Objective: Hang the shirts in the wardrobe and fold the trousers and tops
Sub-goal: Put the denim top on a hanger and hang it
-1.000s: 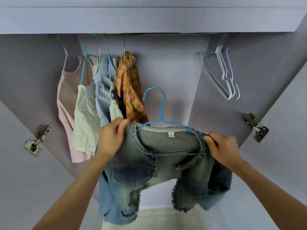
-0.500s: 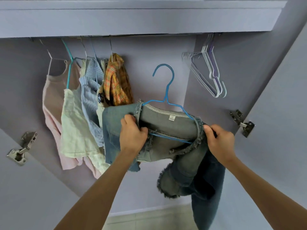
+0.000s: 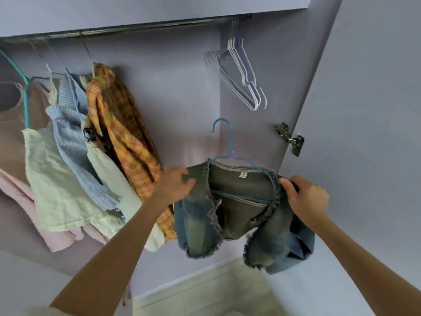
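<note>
1. A frayed denim jacket [image 3: 230,208] sits on a blue wire hanger [image 3: 230,156] in the lower middle of the frame, in front of the open wardrobe [image 3: 182,92]. The hanger's hook points up and is free of the rail [image 3: 141,29], which runs across the top of the frame.
2. The left hand [image 3: 175,185], just left of centre, touches the jacket's left shoulder with the fingers spread and only lightly bent over the cloth; the thumb lies along the lower edge of that shoulder.
3. The right hand [image 3: 305,197], at lower right, is curled tightly round the jacket's right shoulder and the end of the hanger beneath it.
4. The two hands are apart, one at each shoulder, with the grey inner lining and a small white label showing between them.
5. The jacket's two front panels hang down below the hands, their fringed hems loose above the pale floor [image 3: 205,293].
6. At the left of the frame, garments hang close together from the rail: a pink top [image 3: 13,137], a cream top [image 3: 52,183], a light blue ribbed knit [image 3: 73,142] and an orange plaid shirt [image 3: 127,137].
7. In the upper right, a bunch of bare white and lilac hangers [image 3: 243,80] hangs from the rail.
8. A metal hinge [image 3: 290,139] sits on the right-hand door edge, right of the blue hanger's hook.
</note>
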`<state>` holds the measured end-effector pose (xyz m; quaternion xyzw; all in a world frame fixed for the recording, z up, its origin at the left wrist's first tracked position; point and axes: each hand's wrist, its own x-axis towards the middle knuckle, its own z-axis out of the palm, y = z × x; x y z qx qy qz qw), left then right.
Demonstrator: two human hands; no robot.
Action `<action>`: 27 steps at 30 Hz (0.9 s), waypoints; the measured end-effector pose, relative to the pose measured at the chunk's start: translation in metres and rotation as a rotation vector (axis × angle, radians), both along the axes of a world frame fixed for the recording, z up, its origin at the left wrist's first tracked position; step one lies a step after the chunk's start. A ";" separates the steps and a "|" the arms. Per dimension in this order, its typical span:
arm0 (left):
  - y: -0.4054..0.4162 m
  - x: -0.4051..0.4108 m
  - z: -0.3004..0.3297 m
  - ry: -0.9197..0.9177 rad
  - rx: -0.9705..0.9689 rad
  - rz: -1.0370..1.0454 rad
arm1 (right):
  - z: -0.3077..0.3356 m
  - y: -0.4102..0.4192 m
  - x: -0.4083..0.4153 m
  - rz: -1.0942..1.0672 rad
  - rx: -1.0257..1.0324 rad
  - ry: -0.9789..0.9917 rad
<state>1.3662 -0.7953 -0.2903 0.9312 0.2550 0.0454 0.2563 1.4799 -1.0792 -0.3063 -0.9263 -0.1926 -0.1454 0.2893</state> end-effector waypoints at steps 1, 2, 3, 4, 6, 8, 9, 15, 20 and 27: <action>0.010 0.004 0.007 -0.083 0.133 0.121 | -0.003 -0.001 -0.003 -0.032 -0.007 0.023; 0.021 0.007 0.015 -0.149 0.246 0.240 | -0.006 -0.001 -0.006 -0.059 -0.017 0.042; 0.034 0.008 0.024 -0.199 0.326 0.342 | -0.009 0.000 -0.009 -0.083 -0.019 0.054; 0.045 0.011 0.033 -0.231 0.379 0.409 | -0.011 0.002 -0.012 -0.115 -0.013 0.064; 0.066 0.015 0.048 -0.248 0.430 0.487 | -0.010 0.010 -0.016 -0.167 0.009 0.076; 0.082 0.018 0.057 -0.274 0.431 0.537 | -0.004 0.022 -0.018 -0.187 0.046 0.092; 0.086 0.019 0.060 -0.297 0.422 0.561 | 0.001 0.028 -0.019 -0.177 0.072 0.100; 0.120 0.014 0.081 -0.404 0.318 0.517 | 0.033 0.097 -0.022 0.156 0.212 0.276; 0.138 0.013 0.090 -0.404 0.200 0.442 | 0.061 0.166 -0.017 0.323 0.077 0.146; 0.158 -0.003 0.074 -0.466 0.367 0.440 | 0.047 0.253 -0.023 0.249 0.170 -0.156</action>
